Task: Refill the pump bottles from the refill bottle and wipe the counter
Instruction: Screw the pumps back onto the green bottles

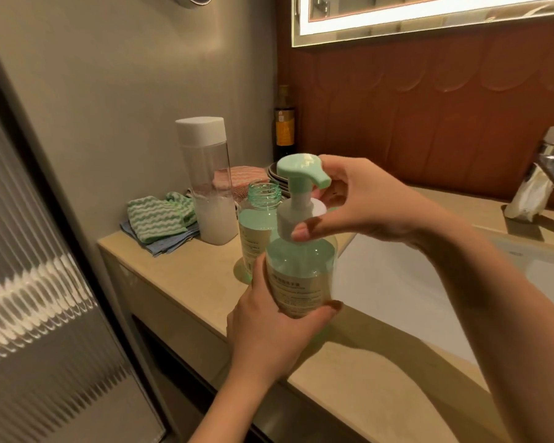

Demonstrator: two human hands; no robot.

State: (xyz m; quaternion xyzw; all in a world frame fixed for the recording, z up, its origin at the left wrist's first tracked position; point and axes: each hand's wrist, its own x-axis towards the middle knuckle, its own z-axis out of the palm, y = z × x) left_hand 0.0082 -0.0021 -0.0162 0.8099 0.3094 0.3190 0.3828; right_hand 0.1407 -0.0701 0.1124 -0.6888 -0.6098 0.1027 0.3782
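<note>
Over the tabletop (179, 282), left hand (269, 334) grips the pump bottle (301, 270); right hand (365, 203) fingers (307, 231) pinch its collar (296, 215); uncapped bottle (256, 225) at eleven o'clock.

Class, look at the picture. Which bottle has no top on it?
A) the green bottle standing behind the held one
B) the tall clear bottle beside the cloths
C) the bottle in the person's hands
A: the green bottle shows a bare threaded neck, while the tall clear bottle wears a white cap and the held bottle carries its pump.
</note>
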